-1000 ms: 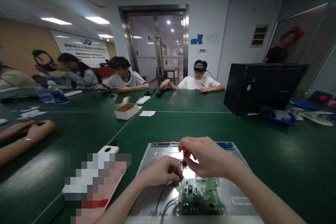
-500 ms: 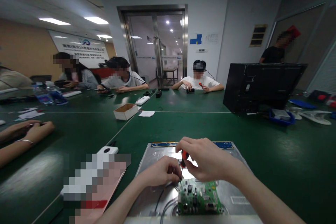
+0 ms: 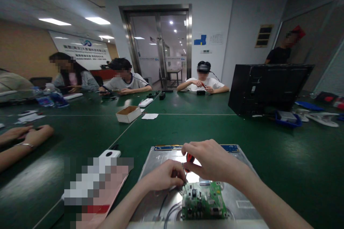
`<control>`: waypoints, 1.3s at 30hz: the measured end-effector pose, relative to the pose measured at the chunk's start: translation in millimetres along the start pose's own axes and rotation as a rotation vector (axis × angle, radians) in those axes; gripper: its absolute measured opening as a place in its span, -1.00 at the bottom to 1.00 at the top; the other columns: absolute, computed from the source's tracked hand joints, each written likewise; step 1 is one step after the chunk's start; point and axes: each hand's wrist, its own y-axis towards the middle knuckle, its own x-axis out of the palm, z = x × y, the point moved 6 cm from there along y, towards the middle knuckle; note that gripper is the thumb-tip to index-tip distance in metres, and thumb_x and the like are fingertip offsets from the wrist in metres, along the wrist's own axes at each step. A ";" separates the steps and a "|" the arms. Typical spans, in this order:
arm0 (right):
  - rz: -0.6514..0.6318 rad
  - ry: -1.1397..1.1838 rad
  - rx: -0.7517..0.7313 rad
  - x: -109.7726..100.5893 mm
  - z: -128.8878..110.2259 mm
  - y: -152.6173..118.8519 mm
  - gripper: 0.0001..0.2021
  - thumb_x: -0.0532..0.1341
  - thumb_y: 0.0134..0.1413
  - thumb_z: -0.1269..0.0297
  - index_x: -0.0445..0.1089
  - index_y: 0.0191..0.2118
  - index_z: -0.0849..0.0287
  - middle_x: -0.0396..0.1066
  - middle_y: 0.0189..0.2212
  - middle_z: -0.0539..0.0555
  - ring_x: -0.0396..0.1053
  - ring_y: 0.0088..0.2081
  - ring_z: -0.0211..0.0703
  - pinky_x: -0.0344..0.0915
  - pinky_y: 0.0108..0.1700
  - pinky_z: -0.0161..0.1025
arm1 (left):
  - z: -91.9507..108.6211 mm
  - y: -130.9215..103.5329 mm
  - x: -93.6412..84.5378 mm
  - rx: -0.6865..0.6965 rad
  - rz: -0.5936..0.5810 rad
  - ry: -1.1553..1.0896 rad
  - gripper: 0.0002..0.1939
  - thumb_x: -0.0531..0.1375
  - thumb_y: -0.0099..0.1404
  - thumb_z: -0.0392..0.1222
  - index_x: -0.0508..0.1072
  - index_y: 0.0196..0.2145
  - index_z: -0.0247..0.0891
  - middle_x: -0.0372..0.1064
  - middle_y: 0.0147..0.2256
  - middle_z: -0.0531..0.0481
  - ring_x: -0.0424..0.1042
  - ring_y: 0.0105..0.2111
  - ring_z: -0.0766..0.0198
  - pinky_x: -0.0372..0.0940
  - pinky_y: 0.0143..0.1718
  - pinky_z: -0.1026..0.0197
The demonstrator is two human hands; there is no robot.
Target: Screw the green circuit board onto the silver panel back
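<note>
A red and black screwdriver (image 3: 189,158) is gripped in my right hand (image 3: 206,159), its shaft pointing down at the upper left corner of a green circuit board (image 3: 204,202). My left hand (image 3: 170,176) is closed in a pinch beside the screwdriver's tip, at the same corner; what its fingertips hold, if anything, is hidden. The board lies on a silver metal panel (image 3: 150,166) that has a thin blue circuit strip (image 3: 229,148) along its far edge. Dark cables (image 3: 168,214) run over the panel left of the board.
To the left lie a white power strip (image 3: 110,154) and a pink sheet (image 3: 118,182), partly blurred out. Farther off are an open white box (image 3: 129,115), paper (image 3: 149,116) and a large black monitor (image 3: 268,89). A co-worker's hands (image 3: 37,137) rest at the left; other people sit opposite.
My right hand has shifted slightly on the screwdriver handle, its fingers turned a little. My left hand and the board stay where they were.
</note>
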 end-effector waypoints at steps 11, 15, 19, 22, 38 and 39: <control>0.000 0.104 -0.054 -1.1 -2.0 -3.2 -0.75 0.21 0.09 0.40 0.36 -0.07 0.18 0.54 -0.26 0.05 0.42 -0.34 -0.17 0.03 -0.40 -0.27 | 0.1 0.9 -1.0 -0.005 0.005 0.012 -0.92 0.23 -0.01 -0.34 0.53 -0.50 -0.26 0.34 -0.54 0.14 0.27 -0.50 0.34 0.15 -0.43 0.33; -0.014 0.064 -0.014 -0.7 -0.9 -2.4 -0.79 0.23 0.12 0.39 0.37 -0.09 0.17 0.55 -0.23 0.06 0.42 -0.35 -0.18 0.01 -0.41 -0.27 | 0.1 0.7 -0.7 -0.010 0.001 0.015 -0.92 0.23 0.01 -0.32 0.53 -0.49 -0.25 0.37 -0.53 0.13 0.29 -0.50 0.34 0.16 -0.44 0.34; -0.010 0.031 0.024 -2.2 -0.5 -0.2 -0.86 0.24 0.19 0.36 0.37 -0.12 0.15 0.57 -0.24 0.04 0.45 -0.35 -0.18 0.02 -0.40 -0.27 | 0.4 0.0 -0.8 -0.014 -0.004 0.023 -0.91 0.25 0.03 -0.30 0.56 -0.44 -0.24 0.43 -0.49 0.11 0.33 -0.46 0.31 0.19 -0.43 0.33; -0.017 -0.001 0.045 -1.4 0.9 0.6 -0.90 0.25 0.22 0.32 0.37 -0.16 0.15 0.59 -0.27 0.04 0.47 -0.35 -0.15 0.00 -0.41 -0.25 | -0.6 -0.2 -1.1 -0.013 -0.010 0.027 -0.90 0.25 0.05 -0.29 0.57 -0.42 -0.24 0.44 -0.47 0.10 0.35 -0.44 0.30 0.21 -0.42 0.33; 0.001 0.013 0.021 0.1 -0.2 -0.7 -0.83 0.25 0.19 0.35 0.35 -0.09 0.15 0.55 -0.22 0.06 0.43 -0.35 -0.19 -0.04 -0.42 -0.27 | 0.2 0.3 0.3 0.001 0.006 0.023 -0.90 0.24 0.02 -0.31 0.55 -0.44 -0.26 0.40 -0.52 0.11 0.31 -0.49 0.33 0.17 -0.45 0.34; 0.005 0.002 0.025 -0.1 -0.3 -0.5 -0.84 0.26 0.21 0.32 0.35 -0.10 0.15 0.57 -0.23 0.05 0.44 -0.36 -0.18 -0.05 -0.43 -0.27 | 0.3 0.2 0.2 0.003 0.007 0.022 -0.89 0.24 0.02 -0.30 0.56 -0.44 -0.26 0.39 -0.53 0.11 0.30 -0.50 0.32 0.17 -0.46 0.34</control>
